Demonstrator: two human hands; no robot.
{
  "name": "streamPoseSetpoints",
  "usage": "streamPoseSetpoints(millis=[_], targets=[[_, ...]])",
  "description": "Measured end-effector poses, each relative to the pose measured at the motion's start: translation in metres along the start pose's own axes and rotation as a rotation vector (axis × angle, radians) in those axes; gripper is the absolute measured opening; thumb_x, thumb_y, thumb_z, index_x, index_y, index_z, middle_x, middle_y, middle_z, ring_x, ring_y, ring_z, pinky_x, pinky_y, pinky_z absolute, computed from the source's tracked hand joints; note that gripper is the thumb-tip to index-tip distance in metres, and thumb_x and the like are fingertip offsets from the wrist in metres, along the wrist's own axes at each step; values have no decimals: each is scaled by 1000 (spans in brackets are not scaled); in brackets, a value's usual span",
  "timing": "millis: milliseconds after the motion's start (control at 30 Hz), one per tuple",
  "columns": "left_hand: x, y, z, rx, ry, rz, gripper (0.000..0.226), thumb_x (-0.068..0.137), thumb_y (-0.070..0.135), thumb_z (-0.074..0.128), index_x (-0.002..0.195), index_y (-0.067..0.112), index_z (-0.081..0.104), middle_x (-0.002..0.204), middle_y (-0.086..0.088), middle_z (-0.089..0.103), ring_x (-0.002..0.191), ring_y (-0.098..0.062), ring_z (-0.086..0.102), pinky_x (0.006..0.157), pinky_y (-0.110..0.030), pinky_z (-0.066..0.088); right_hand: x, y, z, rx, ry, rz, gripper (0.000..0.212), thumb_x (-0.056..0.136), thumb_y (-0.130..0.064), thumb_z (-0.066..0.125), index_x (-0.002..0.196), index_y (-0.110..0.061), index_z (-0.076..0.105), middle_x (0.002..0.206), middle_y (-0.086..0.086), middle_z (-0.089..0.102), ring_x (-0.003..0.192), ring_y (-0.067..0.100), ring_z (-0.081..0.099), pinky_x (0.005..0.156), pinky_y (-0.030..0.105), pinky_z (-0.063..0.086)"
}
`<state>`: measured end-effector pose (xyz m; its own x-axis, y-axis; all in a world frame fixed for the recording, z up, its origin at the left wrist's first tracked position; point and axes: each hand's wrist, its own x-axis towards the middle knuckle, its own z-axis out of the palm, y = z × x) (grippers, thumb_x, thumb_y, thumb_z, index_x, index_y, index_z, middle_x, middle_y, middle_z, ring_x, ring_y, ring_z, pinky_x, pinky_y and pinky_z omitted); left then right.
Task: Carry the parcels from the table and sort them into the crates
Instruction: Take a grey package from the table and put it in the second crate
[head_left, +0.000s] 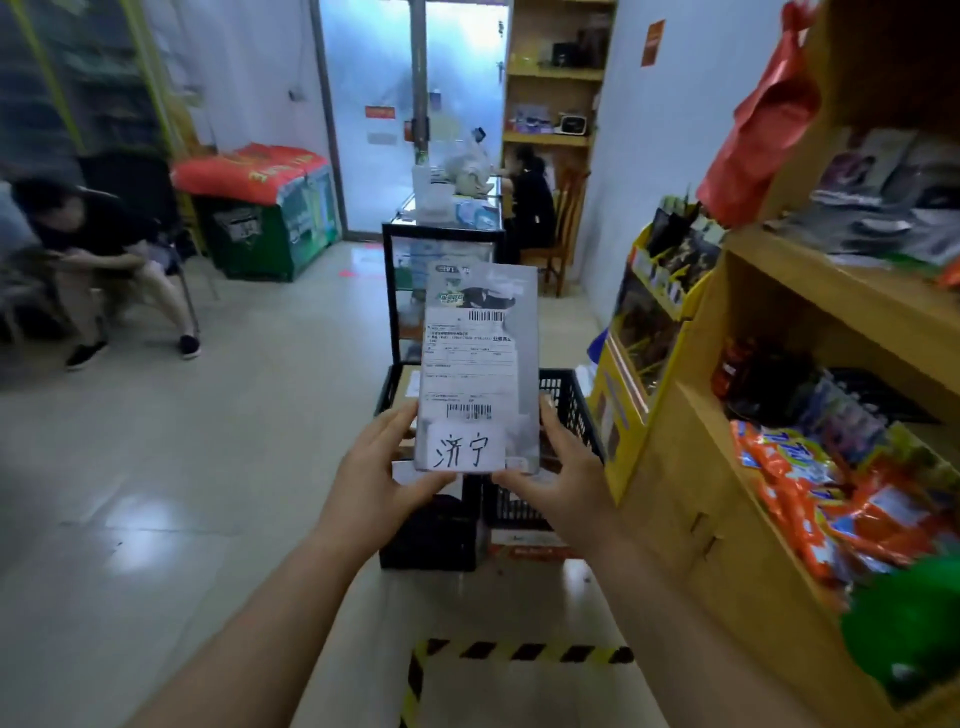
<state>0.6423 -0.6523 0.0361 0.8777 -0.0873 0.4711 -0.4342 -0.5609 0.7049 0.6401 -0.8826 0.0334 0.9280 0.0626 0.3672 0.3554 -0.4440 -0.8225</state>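
Note:
A flat grey parcel (480, 364) with a white shipping label and a handwritten white tag stands upright in front of me. My left hand (371, 483) grips its lower left corner, thumb under the bottom edge. My right hand (563, 483) grips its lower right corner. Below and behind the parcel sit black plastic crates (566, 400) on the floor; a brown box lies in the far left one (402, 387). The parcel and my hands hide most of the crates.
A wooden shelf (779, 395) full of snack packets runs along the right. Yellow-black hazard tape (519, 652) marks the floor near me. A glass counter (441, 249) stands behind the crates. A person sits on a chair (104, 249) at the left; another sits by the far shelf.

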Motion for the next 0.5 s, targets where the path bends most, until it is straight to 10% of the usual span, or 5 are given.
streamPoseSetpoints(millis=[167, 500], targets=[[-5, 7, 15, 51, 82, -66, 85, 71, 31, 85, 145, 28, 43, 128, 15, 49, 108, -5, 56, 88, -7, 42, 18, 25, -6, 26, -71, -84, 96, 72, -30, 88, 153, -21, 36, 141, -10, 52, 129, 9, 52, 103, 36, 49], [7, -10, 26, 105, 108, -143, 87, 72, 29, 84, 147, 27, 40, 132, 10, 47, 112, -7, 53, 93, -23, 48, 46, 51, 8, 99, -154, -69, 99, 70, -49, 80, 154, -31, 31, 146, -13, 46, 134, 10, 46, 103, 45, 50]])
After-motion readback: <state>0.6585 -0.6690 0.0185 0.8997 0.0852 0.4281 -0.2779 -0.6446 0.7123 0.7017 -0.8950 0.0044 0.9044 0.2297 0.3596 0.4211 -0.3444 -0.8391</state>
